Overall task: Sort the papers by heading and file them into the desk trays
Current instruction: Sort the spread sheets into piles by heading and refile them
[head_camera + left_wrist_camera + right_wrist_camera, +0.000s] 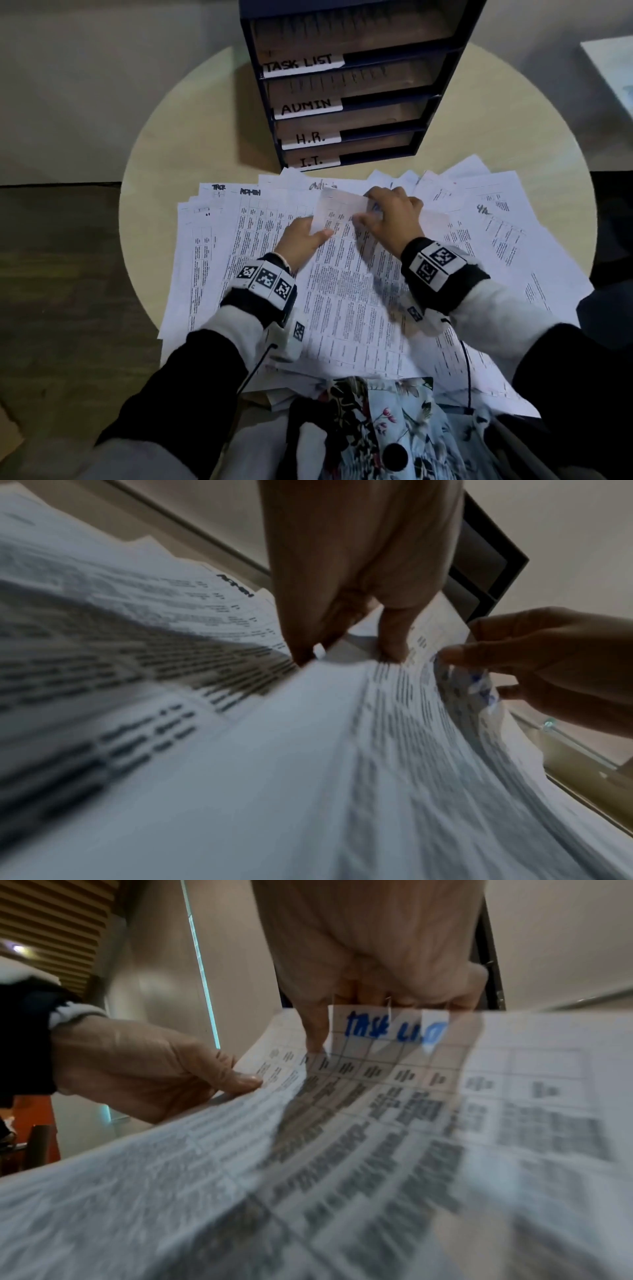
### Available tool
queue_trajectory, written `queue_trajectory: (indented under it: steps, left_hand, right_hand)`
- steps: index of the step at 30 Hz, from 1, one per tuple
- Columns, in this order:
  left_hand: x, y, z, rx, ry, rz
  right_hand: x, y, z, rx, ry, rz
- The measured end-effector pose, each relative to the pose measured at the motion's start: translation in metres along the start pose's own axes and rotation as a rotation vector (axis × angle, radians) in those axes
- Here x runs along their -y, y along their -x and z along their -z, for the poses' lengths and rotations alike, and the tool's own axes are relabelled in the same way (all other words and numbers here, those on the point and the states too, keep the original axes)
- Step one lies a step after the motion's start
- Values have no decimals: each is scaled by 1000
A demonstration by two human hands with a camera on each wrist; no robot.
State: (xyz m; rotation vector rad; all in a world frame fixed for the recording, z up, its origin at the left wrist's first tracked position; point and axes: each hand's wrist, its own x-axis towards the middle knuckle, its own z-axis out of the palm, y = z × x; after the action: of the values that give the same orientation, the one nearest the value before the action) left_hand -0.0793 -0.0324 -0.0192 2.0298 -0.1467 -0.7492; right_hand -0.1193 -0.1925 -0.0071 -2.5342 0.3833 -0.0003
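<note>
A printed sheet (346, 274) is raised off the spread of papers (212, 246) on the round table (191, 137). Its heading reads "TASK LIST" in blue (394, 1030). My left hand (318, 233) pinches the sheet's left edge, thumb on top. My right hand (373, 212) grips its top edge with curled fingers (315, 1031). Behind the papers stands the dark stack of desk trays (424, 113), labelled TASK LIST (301, 63), ADMIN (306, 107), H.R. (310, 138) and I.T. (310, 161). The left wrist view shows the sheet (342, 750) bowed upward between both hands.
Other sheets fan out left and right, some with handwritten headings such as ADMIN (250, 192). Floral cloth (376, 428) lies at my lap below the table's near edge. A thin black cable (466, 370) crosses the papers at right. A pale object (613, 68) sits far right.
</note>
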Motion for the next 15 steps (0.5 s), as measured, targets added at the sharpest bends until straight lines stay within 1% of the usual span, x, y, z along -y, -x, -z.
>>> queue_trajectory:
  steps: [3,5,6,7,9,11,13,15]
  left_hand:
    - [0,-3,7,-138,21,-7]
    - [-3,-7,16,-193,78,-2]
    - [-6,-8,20,-219,112,-9]
    - [-12,-8,24,-233,142,-12]
    - [-24,-10,30,-241,189,-25]
    - [-35,-14,37,-281,235,-35]
    - [-50,-16,44,-318,300,-39]
    - [-66,-19,51,-335,381,-69]
  right_hand:
    - [-16,-2,4,-26,80,-167]
    - [-26,-6,14,-84,-10,-289]
    - [-31,-9,19,-117,-107,-327]
    - [-36,-11,23,-151,-253,-336]
    - [-39,-11,31,-230,-619,-306]
    - [-38,-9,37,-260,-875,-294]
    - [-35,-7,42,-240,-986,-273]
    - [-31,-5,44,-225,-987,-216]
